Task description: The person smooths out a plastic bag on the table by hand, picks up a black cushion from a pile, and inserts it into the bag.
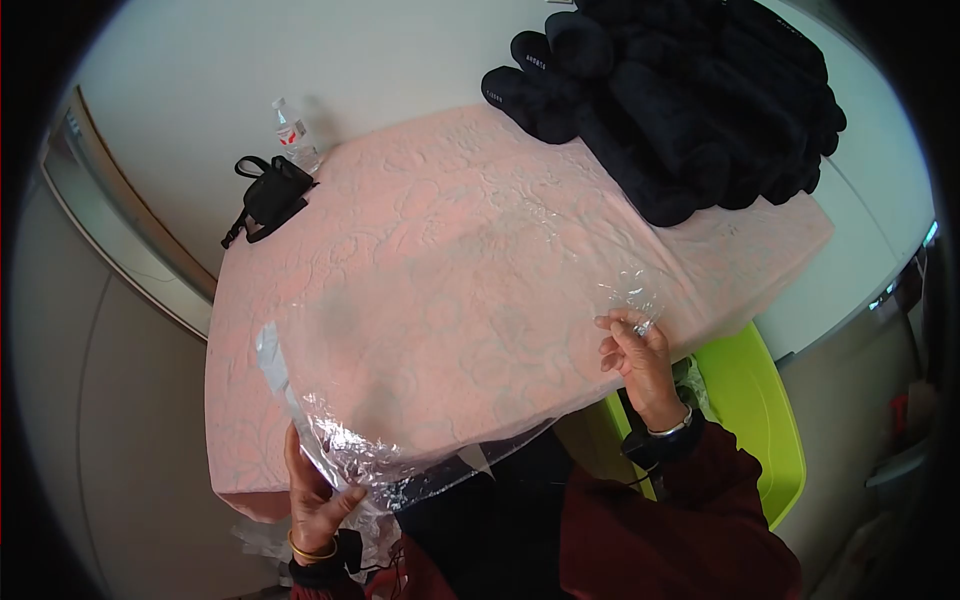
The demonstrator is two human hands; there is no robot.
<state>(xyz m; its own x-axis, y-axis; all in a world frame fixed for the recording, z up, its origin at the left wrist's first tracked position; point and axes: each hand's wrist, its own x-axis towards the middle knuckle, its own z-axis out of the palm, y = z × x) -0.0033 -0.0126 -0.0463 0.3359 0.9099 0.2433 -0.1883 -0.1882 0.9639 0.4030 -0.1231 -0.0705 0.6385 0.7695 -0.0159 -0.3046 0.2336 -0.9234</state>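
Note:
A clear plastic bag (350, 450) lies spread across the near part of the pink patterned cloth (420, 260), its see-through film hard to trace over the surface. At the lower left, my left hand (318, 500) grips the bag's crinkled edge between thumb and fingers, beside a whitish strip. Toward the right, my right hand (638, 365) has its fingers bent together, pinching the shiny film at the bag's other side. A bracelet is on the left wrist and a watch on the right.
Black plush items (700, 110) are piled at the back right. A black pouch (272, 198) and a plastic bottle (293, 135) are at the back left. A green bin (765, 420) stands below the right edge, with clear plastic inside.

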